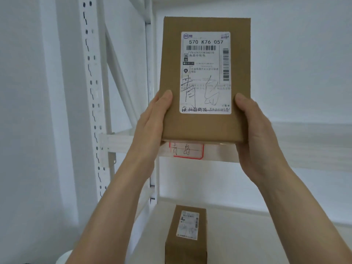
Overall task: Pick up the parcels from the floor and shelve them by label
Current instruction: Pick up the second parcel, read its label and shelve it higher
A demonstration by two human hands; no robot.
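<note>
I hold a flat brown cardboard parcel upright in front of a white shelf rack. Its white shipping label faces me, printed "570 K76 057" with two handwritten characters across it. My left hand grips the parcel's lower left edge, thumb on the front. My right hand grips the lower right edge the same way. Just under the parcel, a red-bordered tag with the same handwritten characters is stuck on the front beam of the shelf.
A second brown parcel with a white label lies on the lower shelf board. A perforated white upright and a diagonal brace stand at the left. White wall lies behind the rack.
</note>
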